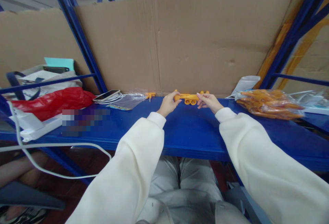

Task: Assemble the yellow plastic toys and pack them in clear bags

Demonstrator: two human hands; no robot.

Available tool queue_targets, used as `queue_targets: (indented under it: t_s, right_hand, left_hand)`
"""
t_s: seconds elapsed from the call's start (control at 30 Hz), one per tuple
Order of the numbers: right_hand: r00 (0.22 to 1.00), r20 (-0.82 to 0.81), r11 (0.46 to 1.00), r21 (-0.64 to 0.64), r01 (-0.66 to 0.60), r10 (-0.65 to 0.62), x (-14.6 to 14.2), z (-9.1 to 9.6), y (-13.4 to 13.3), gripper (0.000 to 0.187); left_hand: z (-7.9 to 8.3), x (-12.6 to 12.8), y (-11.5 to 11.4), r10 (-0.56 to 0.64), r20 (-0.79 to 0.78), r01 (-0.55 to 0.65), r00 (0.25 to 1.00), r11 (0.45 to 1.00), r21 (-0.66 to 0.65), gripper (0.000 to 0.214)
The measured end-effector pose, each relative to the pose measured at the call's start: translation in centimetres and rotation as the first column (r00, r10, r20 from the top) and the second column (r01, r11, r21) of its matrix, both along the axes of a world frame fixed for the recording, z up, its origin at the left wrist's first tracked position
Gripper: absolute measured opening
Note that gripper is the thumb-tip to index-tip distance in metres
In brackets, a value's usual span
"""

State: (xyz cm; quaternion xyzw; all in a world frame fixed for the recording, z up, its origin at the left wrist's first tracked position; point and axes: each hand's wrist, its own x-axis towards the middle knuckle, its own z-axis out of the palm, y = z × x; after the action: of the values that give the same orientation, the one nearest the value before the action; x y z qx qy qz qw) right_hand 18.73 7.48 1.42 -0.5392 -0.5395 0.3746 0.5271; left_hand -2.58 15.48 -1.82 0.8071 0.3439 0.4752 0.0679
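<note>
Both my hands hold one orange plastic part (189, 98) with round holes, just above the back of the blue shelf (185, 131). My left hand (168, 104) pinches its left end, fingers closed. My right hand (208, 102) grips its right end with closed fingers. Another small orange piece (149, 95) lies on the shelf a little to the left of my left hand, beside a clear plastic bag (127, 101).
A clear bag of orange parts (268, 103) lies at the right. A phone with a white cable (106, 95), a red bag (52, 102) and white items sit at the left. A cardboard sheet (205, 38) backs the shelf, between blue rack posts (77, 35).
</note>
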Motion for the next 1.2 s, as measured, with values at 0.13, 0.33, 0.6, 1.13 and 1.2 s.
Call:
queue_targets:
  t_s: [0.13,0.33,0.6,1.13,1.2]
  right_hand:
    - [1.0,-0.009,1.0,-0.008,-0.013,0.013,-0.1,-0.1,0.0,0.034]
    - [0.997,-0.011,0.994,0.082,-0.076,0.078,0.5,-0.7,0.7,0.03]
    - [0.995,0.092,0.993,0.111,-0.046,0.035,0.8,-0.9,0.9,0.052]
    - [0.996,0.002,0.979,0.183,-0.092,0.093,1.1,-1.8,1.9,0.052]
    - [0.993,0.017,0.97,0.21,-0.118,0.117,1.2,-2.0,2.2,0.053]
  left_hand:
    - [0.0,-0.1,0.1,0.0,0.01,0.0,1.0,1.0,-0.01,0.023]
    - [-0.2,-0.3,0.3,-0.01,0.025,0.01,1.0,1.0,0.001,0.022]
    - [0.0,-0.2,0.1,-0.019,0.002,0.019,1.0,0.999,0.041,0.021]
    - [0.1,-0.3,0.1,0.031,0.008,-0.031,0.999,0.999,0.027,0.023]
    - [0.1,-0.4,0.3,0.037,0.012,-0.038,0.999,0.999,0.025,0.023]
